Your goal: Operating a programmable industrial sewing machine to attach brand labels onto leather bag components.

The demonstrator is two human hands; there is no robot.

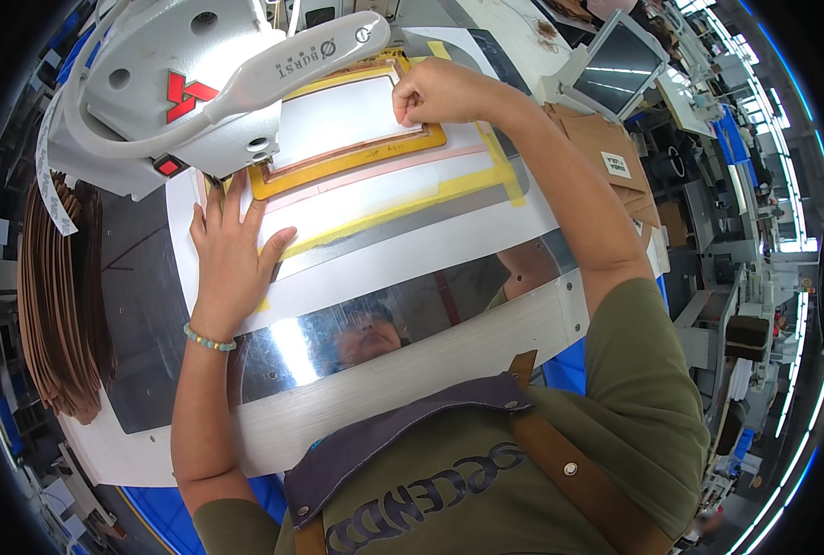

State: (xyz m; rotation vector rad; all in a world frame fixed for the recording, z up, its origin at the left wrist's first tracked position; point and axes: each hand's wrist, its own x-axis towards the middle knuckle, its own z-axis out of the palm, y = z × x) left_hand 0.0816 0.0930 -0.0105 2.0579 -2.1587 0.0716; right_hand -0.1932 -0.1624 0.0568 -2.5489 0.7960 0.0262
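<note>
My left hand (230, 264) lies flat with its fingers spread on a white sheet (514, 205). Its fingertips reach the near left corner of a yellow frame (366, 159), close under the sewing machine head (139, 79). Inside the frame runs a brownish-pink border around a white panel (338, 125). At the frame's right side, my right hand (435, 92) is closed, fingers curled together and pressed down at the panel's edge. Whatever those fingers pinch, if anything, is hidden. Yellow tape (500, 166) and a grey strip edge the sheet below the frame.
A grey lamp (292, 69) on a bent neck hangs over the frame. Brown leather-like pieces (56, 305) hang stacked at the left. Shiny metal plate (412, 324) covers the table's near side. Brown folders (597, 153) and a screen (613, 65) stand to the right.
</note>
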